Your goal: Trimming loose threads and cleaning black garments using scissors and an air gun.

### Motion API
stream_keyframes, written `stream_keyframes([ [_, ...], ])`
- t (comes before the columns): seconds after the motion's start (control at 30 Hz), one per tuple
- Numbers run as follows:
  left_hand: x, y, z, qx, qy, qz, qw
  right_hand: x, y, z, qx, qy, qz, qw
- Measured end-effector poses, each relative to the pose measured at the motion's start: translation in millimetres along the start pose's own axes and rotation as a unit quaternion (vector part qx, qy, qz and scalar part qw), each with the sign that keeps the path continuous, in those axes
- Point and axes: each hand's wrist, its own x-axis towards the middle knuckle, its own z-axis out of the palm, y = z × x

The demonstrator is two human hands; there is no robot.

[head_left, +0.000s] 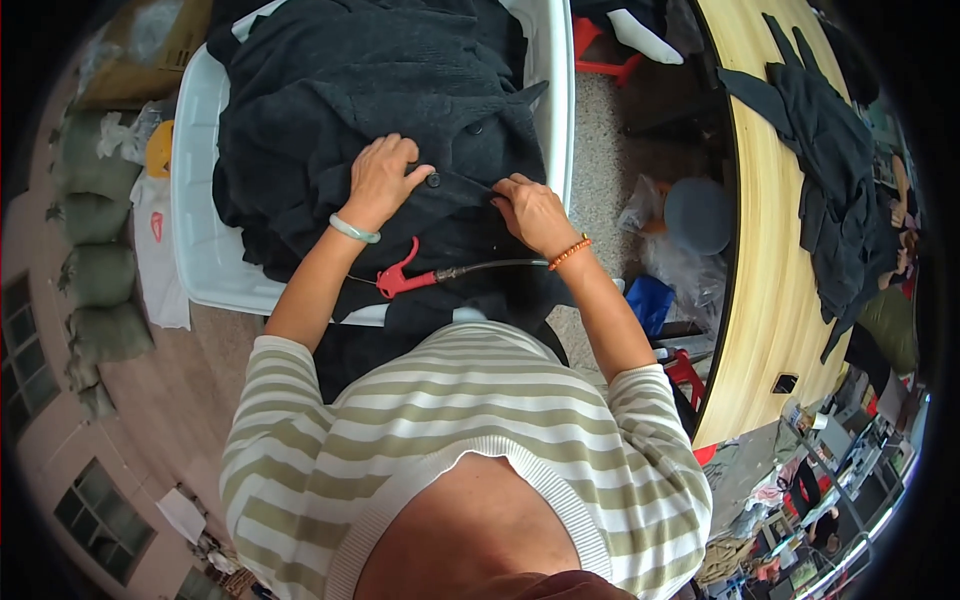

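A black corduroy jacket (420,110) with dark buttons lies bunched over a white plastic tub (198,200). My left hand (384,178) is closed on the cloth, its thumb beside a round button (433,180); its other fingertips are partly hidden. To the right, my right hand (535,212) pinches the jacket's edge between thumb and fingers. Below them both, a red air blow gun (405,280) rests on dark cloth, and its hose (500,265) runs right, passing under my right wrist. Neither hand touches the gun.
A wooden-topped table (760,300) stands on the right, with more dark garments (835,170) draped on it. Between tub and table are a blue-grey round stool (698,215) and clear plastic bags (690,280). Green sacks (100,250) line the left; a cardboard box (145,60) is behind.
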Motion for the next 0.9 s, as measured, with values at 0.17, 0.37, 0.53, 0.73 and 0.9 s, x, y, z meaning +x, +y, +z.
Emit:
stream_keyframes([
  [0.17,37.9,37.4,26.8,-0.060,0.060,0.141,0.986,3.4,-13.9,-16.8,-0.070,0.015,0.049,0.996],
  [0.37,65.2,16.1,72.5,0.090,-0.008,0.054,0.994,12.2,-8.9,-15.8,-0.149,0.063,-0.030,0.986],
  [0.53,74.6,6.2,67.1,-0.012,-0.087,-0.017,0.996,15.7,13.3,-11.7,-0.142,0.105,-0.024,0.984],
  [0.73,84.9,9.6,61.0,-0.194,-0.125,-0.017,0.973,28.5,8.3,-17.9,-0.062,0.098,-0.037,0.993],
  [0.9,73.2,15.7,65.4,-0.468,-0.207,-0.193,0.837,34.6,-8.7,-21.6,-0.070,0.072,-0.052,0.994],
])
